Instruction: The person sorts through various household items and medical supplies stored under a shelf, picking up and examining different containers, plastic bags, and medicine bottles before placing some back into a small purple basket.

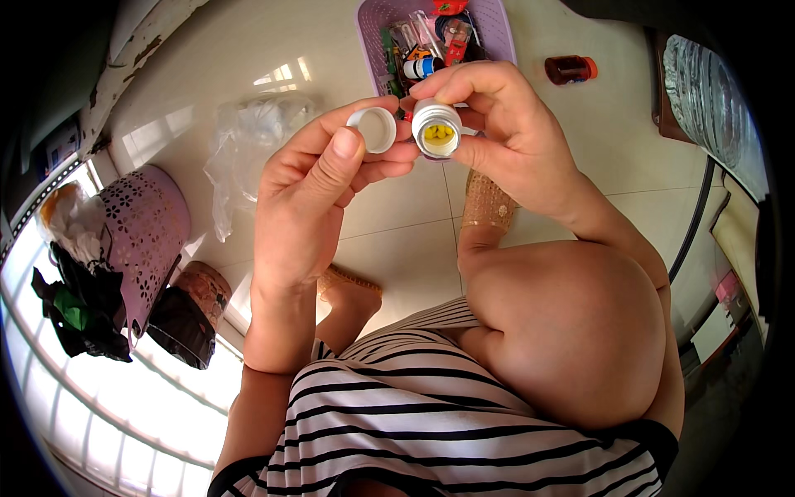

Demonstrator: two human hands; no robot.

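A white screw cap [376, 129] is pinched between the thumb and fingers of my left hand [310, 168], its hollow inside facing me. My right hand [515, 124] grips a small white pill bottle [430, 113] by its sides, and its threaded mouth tilts towards me. Yellow pills [438, 133] show inside the uncapped neck. Cap and bottle are held close together, side by side, above the tiled floor. Behind my hands stands a purple plastic basket [508, 37], partly covered by my right hand.
The basket holds several packets and a white-and-blue bottle [422, 67]. A brown bottle with an orange cap [568, 69] lies on the floor [397, 248] to the right. A clear plastic bag [248, 136] and a purple waste bin [146, 217] are at left.
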